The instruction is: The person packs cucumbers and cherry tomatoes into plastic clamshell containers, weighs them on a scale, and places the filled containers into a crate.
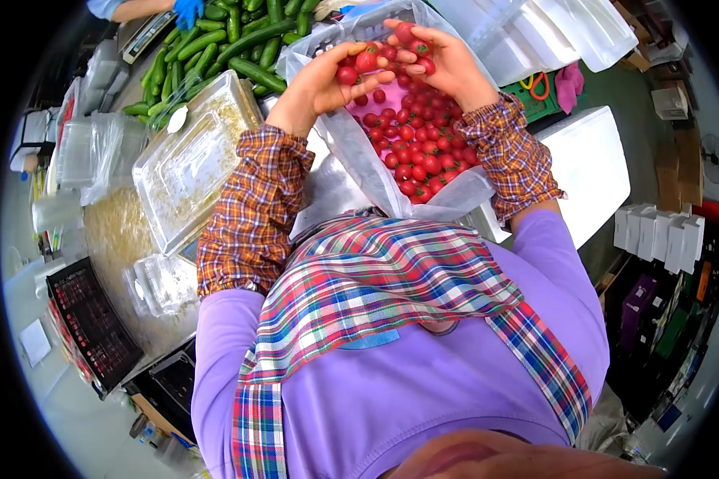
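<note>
A lined crate holds many small red cherry tomatoes on a pink sheet, with a translucent plastic liner round its sides. Over its far left part, my left hand has its fingers curled round a few cherry tomatoes. Facing it, my right hand holds a few more, one of them pinched near the fingertips. Both hands are raised above the other tomatoes, fingertips close to each other. How many tomatoes sit within each hand is partly hidden by the fingers.
Green cucumbers lie piled beyond the crate at left, near another person's blue-gloved hand. A clear plastic-covered tray stands left of the crate. At right are a white foam box, clear bins and orange-handled scissors.
</note>
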Motion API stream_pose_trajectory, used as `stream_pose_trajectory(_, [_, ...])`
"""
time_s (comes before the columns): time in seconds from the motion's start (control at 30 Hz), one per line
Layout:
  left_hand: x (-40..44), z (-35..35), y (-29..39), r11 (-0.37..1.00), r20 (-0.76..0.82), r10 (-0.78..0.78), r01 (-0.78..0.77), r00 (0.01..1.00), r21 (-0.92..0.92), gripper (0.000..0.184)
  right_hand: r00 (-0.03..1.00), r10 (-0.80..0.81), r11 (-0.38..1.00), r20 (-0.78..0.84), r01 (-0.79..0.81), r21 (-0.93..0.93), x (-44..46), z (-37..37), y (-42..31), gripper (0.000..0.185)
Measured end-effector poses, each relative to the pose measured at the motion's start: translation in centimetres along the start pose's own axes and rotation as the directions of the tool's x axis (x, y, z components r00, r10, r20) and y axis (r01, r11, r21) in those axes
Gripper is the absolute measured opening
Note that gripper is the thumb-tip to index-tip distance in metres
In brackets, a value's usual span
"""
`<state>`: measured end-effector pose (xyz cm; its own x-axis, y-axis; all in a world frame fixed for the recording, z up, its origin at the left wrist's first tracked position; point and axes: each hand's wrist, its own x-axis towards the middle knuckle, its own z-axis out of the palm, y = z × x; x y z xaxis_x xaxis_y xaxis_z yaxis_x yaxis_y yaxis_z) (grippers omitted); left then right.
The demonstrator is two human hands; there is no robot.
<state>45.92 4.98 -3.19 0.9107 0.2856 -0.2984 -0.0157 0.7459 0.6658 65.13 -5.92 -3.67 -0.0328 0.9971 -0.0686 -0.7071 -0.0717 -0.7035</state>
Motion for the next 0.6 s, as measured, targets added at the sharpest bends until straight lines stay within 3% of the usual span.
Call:
stream_pose_trajectory(0.13, [-0.9,0.3,-1.0,0.968,0.064,-0.017,0.032,0.998,-0.250,0.044,0.997,-0.042,0.999,-0.063,0.044,0.030,-0.6,1.5,-0.6,0.039])
stream_pose_trajectory(0.23, [-0.9,0.2,-1.5,0.906,0.193,-0.038,0.115,0.980,-0.406,0.038,0.999,-0.033,0.998,-0.002,0.033,-0.054,-1.0,2.0,-1.1,0.036])
stream_pose_trajectory(0.3, [-1.1,0.5,-1.8,0.895,0.191,-0.038,0.118,0.981,-0.431,0.038,0.999,-0.053,0.982,0.007,0.053,-0.182,-1.3,3.4,-1.4,0.034])
stream_pose_trajectory(0.33, [-1.7,0.9,-1.8,0.890,0.188,-0.035,0.116,0.982,-0.441,0.038,0.999,-0.036,0.986,0.009,0.037,-0.160,-1.5,4.2,-1.2,0.033])
stream_pose_trajectory(0.37, [-2.1,1.5,-1.9,0.919,0.034,-0.035,0.045,0.999,-0.392,0.034,1.000,-0.016,0.991,0.013,0.018,-0.135,-1.4,4.7,-1.2,0.032])
stream_pose_trajectory(0.47, [-3.0,-1.6,-1.9,0.839,0.327,0.014,0.166,0.945,-0.517,0.030,0.996,0.090,0.996,0.018,-0.090,0.010,-0.4,6.9,-0.9,0.031])
stream_pose_trajectory(0.5, [-5.3,0.3,-0.8,0.912,0.081,-0.004,0.037,0.997,-0.408,0.027,0.991,0.129,0.991,0.028,-0.130,0.035,0.1,7.7,-0.7,0.032])
stream_pose_trajectory(0.53, [-6.5,-0.8,-0.3,0.918,0.180,0.038,0.036,0.983,-0.395,0.029,0.985,0.168,0.984,0.038,-0.170,0.059,0.6,8.7,-0.6,0.032])
stream_pose_trajectory(0.6, [-10.4,-2.1,1.3,0.957,0.132,0.120,-0.079,0.984,-0.279,0.031,0.958,0.264,0.962,0.114,-0.271,0.043,1.9,10.9,0.6,0.032])
